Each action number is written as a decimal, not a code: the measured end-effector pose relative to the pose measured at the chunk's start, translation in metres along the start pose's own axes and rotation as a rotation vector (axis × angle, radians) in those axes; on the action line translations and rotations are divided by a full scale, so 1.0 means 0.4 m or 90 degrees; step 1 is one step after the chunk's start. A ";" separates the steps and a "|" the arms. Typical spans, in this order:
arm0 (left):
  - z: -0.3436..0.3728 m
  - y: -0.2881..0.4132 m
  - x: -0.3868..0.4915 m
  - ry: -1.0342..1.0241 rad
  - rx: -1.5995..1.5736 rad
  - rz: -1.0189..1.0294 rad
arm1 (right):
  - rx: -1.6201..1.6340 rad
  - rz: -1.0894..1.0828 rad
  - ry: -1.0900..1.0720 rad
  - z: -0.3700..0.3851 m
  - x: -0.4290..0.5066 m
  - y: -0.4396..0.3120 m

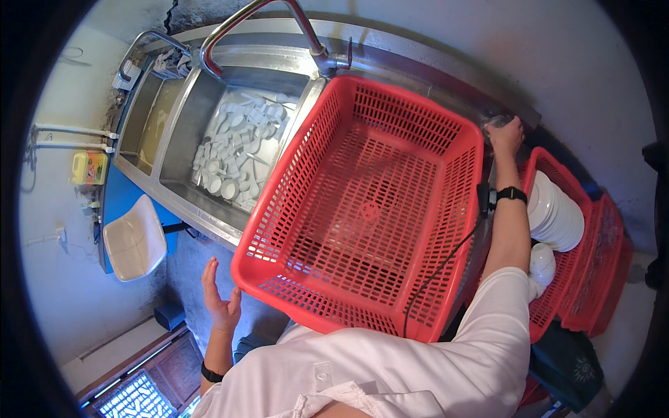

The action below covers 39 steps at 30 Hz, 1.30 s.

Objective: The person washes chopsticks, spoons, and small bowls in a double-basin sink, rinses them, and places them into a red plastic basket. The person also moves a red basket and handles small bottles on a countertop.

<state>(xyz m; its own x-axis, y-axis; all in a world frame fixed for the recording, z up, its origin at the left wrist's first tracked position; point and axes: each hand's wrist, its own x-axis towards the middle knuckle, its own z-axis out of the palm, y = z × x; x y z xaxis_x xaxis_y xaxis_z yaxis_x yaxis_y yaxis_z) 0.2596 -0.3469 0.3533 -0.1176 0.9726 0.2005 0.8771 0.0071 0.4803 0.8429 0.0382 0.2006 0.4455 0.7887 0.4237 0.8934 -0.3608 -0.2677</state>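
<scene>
A large red plastic basket [366,209] with slotted walls stands right in front of me and looks bare inside. Just off its near left corner, my left hand [222,305] is raised with fingers apart and nothing in it. On the far right, beyond the basket's rim, my right hand [506,137] reaches to a small greyish item [496,122] at the counter's back edge. The fingers partly cover that item, so its kind and the grip are unclear. In the steel sink basin [180,136] to the left lie many white spoons [245,130] and small white cups [230,188].
A second red basket [554,292] at the right holds stacked white plates [556,214] and white bowls [542,264]. A chrome faucet [308,26] arches over the sink. Cloudy water [157,120] fills the left basin. A white chair [133,240] and yellow jug [89,168] are farther left.
</scene>
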 end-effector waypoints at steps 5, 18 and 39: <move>0.003 -0.003 0.003 0.027 0.002 -0.001 | 0.145 -0.250 -0.021 0.010 -0.006 -0.151; -0.038 -0.011 -0.064 0.026 0.081 -0.053 | 0.162 -0.079 -0.293 0.295 -0.009 -0.356; -0.022 -0.005 -0.009 0.032 0.072 0.027 | 0.013 -0.221 0.058 -0.090 0.069 0.054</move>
<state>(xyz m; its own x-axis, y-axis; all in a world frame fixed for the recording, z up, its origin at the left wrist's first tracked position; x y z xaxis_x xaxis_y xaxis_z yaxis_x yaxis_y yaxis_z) 0.2543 -0.3524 0.3591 -0.1004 0.9596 0.2629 0.9284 -0.0046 0.3715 0.8765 0.0344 0.2378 0.1191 0.8147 0.5675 0.9915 -0.0676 -0.1110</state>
